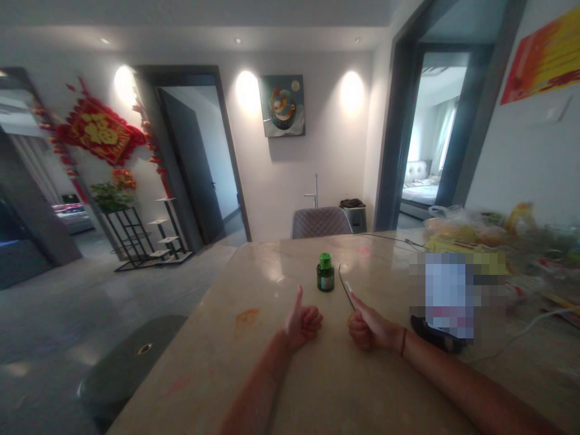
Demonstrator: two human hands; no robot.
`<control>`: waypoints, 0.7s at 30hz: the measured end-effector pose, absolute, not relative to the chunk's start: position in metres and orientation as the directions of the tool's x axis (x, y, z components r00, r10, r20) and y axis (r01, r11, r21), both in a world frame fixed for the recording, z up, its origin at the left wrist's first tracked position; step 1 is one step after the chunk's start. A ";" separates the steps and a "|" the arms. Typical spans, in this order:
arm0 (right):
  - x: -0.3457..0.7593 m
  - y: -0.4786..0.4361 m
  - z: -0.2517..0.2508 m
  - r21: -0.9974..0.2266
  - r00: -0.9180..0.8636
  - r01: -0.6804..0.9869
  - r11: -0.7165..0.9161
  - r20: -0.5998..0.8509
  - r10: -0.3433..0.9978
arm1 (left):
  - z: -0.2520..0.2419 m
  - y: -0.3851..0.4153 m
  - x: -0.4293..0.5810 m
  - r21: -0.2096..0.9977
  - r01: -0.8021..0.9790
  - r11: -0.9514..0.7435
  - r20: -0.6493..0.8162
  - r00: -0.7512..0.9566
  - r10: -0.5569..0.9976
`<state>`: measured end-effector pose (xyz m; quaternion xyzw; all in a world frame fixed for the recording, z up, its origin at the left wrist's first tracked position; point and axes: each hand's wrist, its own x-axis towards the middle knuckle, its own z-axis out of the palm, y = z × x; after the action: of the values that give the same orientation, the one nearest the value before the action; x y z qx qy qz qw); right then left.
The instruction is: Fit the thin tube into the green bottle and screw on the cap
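Beyond and between our left hand (pixel 307 323) and right hand (pixel 366 327), both clenched, thumbs up, stood a bottle (pixel 325 278). We judged it light, stiff, slick, perhaps breakable, best gripped below its cap (pixel 325 261). We could not tell whether the right hand held the stick (pixel 342 278).

Both arms fwd, bare, coming in from btm of view. L forearm (pixel 258 386) angles up & to the R; R forearm (pixel 457 377) is long, runs up & to the L from btm R corner. L hand (pixel 305 324) in a fist, fingers (pixel 312 321) curled in, L thumb (pixel 299 300) sticking approx straight up. R hand (pixel 370 327) same, fist w/ fingers folded, R thumb (pixel 357 300) up but tilted twd L. Fists side by side, near each other, not touching, curled fingers facing inward. R wrist (pixel 399 340) approx straight.
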<state>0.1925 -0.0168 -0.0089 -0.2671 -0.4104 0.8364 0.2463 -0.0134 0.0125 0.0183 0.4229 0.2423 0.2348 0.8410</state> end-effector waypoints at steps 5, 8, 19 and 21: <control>0.189 -0.012 -0.004 -0.943 -0.606 -0.019 -0.332 -0.253 0.754 | 0.010 0.018 -0.001 0.946 -0.122 0.299 -0.230 0.394 0.890; 0.188 0.007 0.009 -0.988 -0.356 0.150 -0.040 -0.092 0.930 | 0.002 0.023 0.005 0.989 -0.057 0.133 -0.128 0.088 0.988; 0.163 0.099 0.058 -0.687 -0.033 0.641 0.343 0.423 0.906 | -0.014 0.026 0.004 0.953 0.242 -0.183 0.207 -0.078 0.975; 0.158 0.099 0.061 -0.642 -0.119 0.691 0.332 0.352 0.928 | -0.018 0.028 0.004 0.950 0.244 -0.194 0.215 -0.062 0.975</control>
<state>0.1580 0.0993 0.0612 -0.5546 -0.7300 0.1628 0.3647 0.0038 0.0282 -0.0177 0.5825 0.5230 0.5077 0.3598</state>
